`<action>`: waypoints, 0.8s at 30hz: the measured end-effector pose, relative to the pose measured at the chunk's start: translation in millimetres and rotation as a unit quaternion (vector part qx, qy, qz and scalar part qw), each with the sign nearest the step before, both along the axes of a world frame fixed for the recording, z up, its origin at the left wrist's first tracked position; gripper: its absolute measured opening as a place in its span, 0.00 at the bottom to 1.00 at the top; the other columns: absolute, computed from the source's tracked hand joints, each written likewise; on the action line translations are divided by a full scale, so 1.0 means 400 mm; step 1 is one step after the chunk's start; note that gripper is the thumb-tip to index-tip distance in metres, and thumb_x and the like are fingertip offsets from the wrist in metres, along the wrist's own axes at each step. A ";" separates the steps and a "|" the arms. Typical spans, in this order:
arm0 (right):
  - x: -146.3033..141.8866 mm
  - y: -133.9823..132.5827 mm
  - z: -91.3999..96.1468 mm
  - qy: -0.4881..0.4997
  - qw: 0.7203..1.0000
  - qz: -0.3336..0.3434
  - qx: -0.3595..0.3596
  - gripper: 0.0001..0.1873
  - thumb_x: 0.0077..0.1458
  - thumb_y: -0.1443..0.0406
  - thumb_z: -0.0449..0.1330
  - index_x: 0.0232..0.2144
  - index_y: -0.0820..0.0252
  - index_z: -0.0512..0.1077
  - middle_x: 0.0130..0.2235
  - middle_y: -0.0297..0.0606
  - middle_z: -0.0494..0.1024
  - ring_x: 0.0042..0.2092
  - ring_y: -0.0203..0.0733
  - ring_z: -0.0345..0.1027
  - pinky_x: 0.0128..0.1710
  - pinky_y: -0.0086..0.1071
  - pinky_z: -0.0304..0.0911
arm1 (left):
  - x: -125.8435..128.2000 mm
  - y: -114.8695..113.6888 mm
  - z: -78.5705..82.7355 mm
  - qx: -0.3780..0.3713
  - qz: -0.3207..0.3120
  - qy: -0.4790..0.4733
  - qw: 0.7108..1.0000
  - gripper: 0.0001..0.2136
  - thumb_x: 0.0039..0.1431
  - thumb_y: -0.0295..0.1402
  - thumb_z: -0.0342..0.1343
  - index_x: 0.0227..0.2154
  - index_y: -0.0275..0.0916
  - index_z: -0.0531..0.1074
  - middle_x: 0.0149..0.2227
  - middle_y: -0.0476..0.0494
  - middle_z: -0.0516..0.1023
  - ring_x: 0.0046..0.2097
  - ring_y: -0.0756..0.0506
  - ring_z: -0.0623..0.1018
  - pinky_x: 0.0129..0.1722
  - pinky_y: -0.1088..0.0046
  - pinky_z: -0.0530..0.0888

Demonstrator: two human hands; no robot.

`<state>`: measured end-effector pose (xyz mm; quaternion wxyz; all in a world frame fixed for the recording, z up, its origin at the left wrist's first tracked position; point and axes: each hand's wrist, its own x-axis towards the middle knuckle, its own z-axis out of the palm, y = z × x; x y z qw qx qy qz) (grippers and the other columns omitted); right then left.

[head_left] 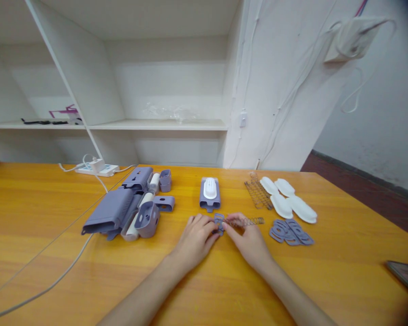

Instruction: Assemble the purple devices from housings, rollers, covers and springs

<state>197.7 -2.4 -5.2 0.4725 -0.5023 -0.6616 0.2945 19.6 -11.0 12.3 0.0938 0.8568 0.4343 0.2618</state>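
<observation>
My left hand [199, 233] pinches a flat grey-purple plastic plate with cut-outs [219, 217] just above the table. From the other side, my right hand [247, 237] is closed on a metal coil spring [255, 221], which points out to the right. The spring's left end meets the plate; whether it is hooked on cannot be made out behind my fingers. Straight beyond my hands lies a grey-purple housing [210, 204] with a white oval cap [210, 188] on it. More such plates [291, 232] lie piled right of my right hand.
Several coil springs [258, 192] and white oval caps [302, 208] lie at the back right. Grey-purple housings [110, 208] and white cylinders crowd the left, near a power strip [97, 169] and cables. A dark flat device [406, 274] rests at the right edge.
</observation>
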 end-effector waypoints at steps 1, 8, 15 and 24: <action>-0.001 -0.002 0.004 0.005 1.000 0.005 -0.002 0.08 0.52 0.61 0.58 0.34 0.58 0.68 0.36 0.39 0.77 0.39 0.44 0.71 0.43 0.38 0.65 | -0.001 -0.001 0.001 -0.002 -0.001 -0.002 1.000 0.05 0.60 0.34 0.51 0.37 0.43 0.70 0.41 0.48 0.73 0.44 0.45 0.69 0.43 0.68 0.64; -0.005 -0.010 0.022 0.014 0.999 0.029 -0.021 0.08 0.52 0.60 0.58 0.33 0.59 0.68 0.35 0.39 0.77 0.39 0.44 0.72 0.42 0.38 0.65 | -0.001 -0.005 0.004 -0.008 0.016 -0.018 1.000 0.05 0.56 0.36 0.55 0.35 0.42 0.69 0.41 0.47 0.72 0.44 0.45 0.68 0.43 0.68 0.63; -0.007 -0.002 0.011 0.019 1.000 0.021 -0.010 0.08 0.52 0.60 0.58 0.32 0.59 0.69 0.34 0.39 0.77 0.39 0.44 0.71 0.42 0.38 0.65 | -0.003 -0.001 -0.001 -0.017 0.032 -0.044 0.998 0.06 0.55 0.34 0.56 0.35 0.42 0.68 0.42 0.47 0.71 0.46 0.44 0.68 0.45 0.66 0.62; -0.006 -0.001 0.017 0.034 0.999 0.028 -0.002 0.09 0.52 0.60 0.58 0.33 0.59 0.68 0.35 0.39 0.77 0.40 0.44 0.71 0.44 0.38 0.64 | -0.006 0.004 -0.013 -0.025 0.051 -0.071 0.996 0.06 0.54 0.33 0.55 0.35 0.41 0.67 0.50 0.44 0.66 0.52 0.42 0.65 0.50 0.62 0.61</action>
